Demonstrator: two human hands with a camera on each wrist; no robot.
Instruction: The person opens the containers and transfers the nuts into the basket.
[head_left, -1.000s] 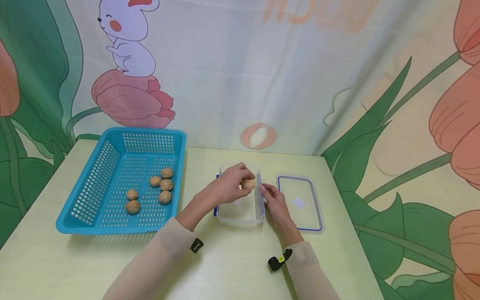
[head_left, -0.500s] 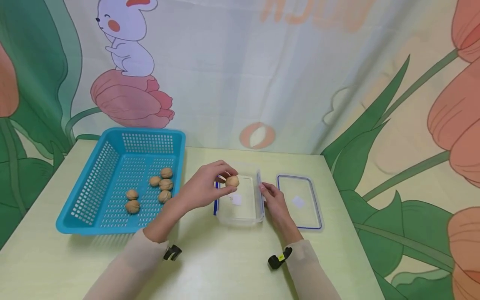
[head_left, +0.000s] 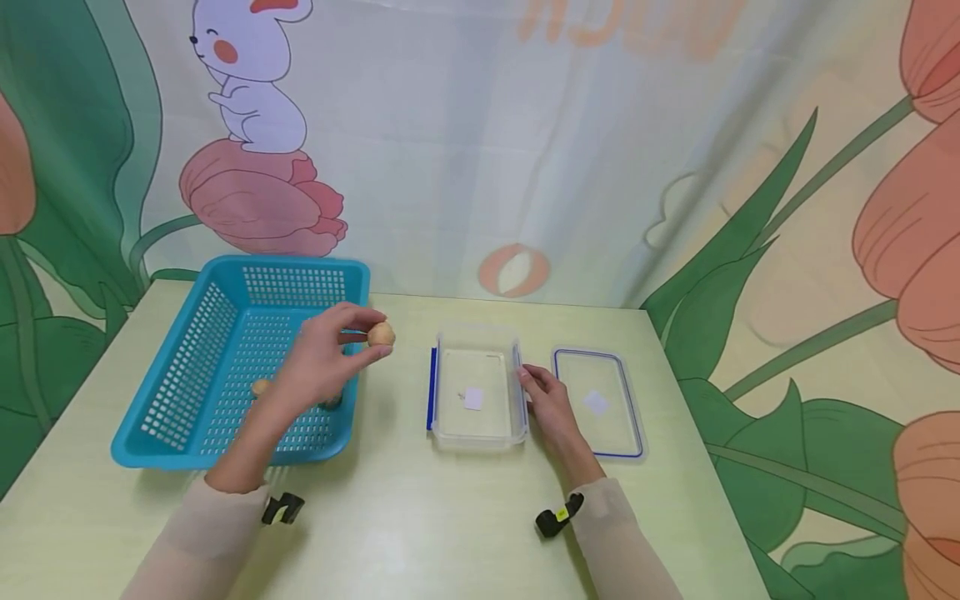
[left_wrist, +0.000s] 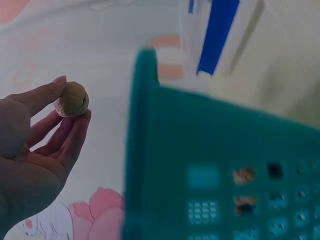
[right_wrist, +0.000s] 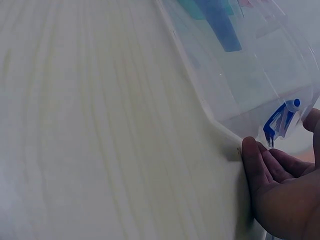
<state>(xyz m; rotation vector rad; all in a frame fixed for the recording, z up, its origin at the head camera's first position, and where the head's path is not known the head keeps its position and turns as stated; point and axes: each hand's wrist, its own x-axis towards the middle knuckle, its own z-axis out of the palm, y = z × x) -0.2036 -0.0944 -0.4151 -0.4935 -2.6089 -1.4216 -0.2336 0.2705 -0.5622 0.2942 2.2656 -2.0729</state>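
My left hand pinches a walnut between thumb and fingertips, raised over the right rim of the blue basket. In the left wrist view the walnut shows a seam line, and the basket wall fills the right side. Parts of a walnut and others inside the basket are covered by this hand and forearm. My right hand holds the right side of a clear plastic container; in the right wrist view its fingers lie by the bottom corner near a blue-edged latch.
Right of the container lies its clear lid with a blue seal. A white square patch shows on the container floor. The pale table ends at a printed curtain behind.
My left hand has carried the walnut leftward, from over the container to the right rim of the basket. My right hand stays at the container's side.
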